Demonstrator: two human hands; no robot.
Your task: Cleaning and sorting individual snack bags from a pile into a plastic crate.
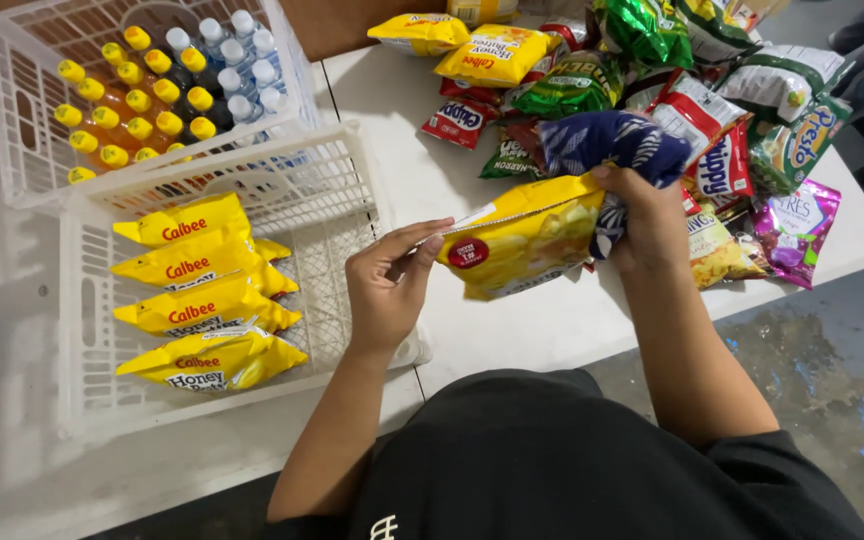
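Observation:
A yellow snack bag (524, 238) is held over the white table (407, 150) between both my hands. My left hand (388, 283) pinches its left top corner. My right hand (649, 222) grips its right end, together with a dark blue patterned bag (607, 142) pressed behind it. To the left, a white plastic basket (87, 400) holds several matching yellow snack bags (197, 305) laid in a column.
A second white crate (12, 110) at the back left holds several bottles with yellow caps and white caps. A heap of mixed snack bags (692, 90) in green, red, yellow and purple covers the table's right end. The floor (832, 370) lies beyond the table's right edge.

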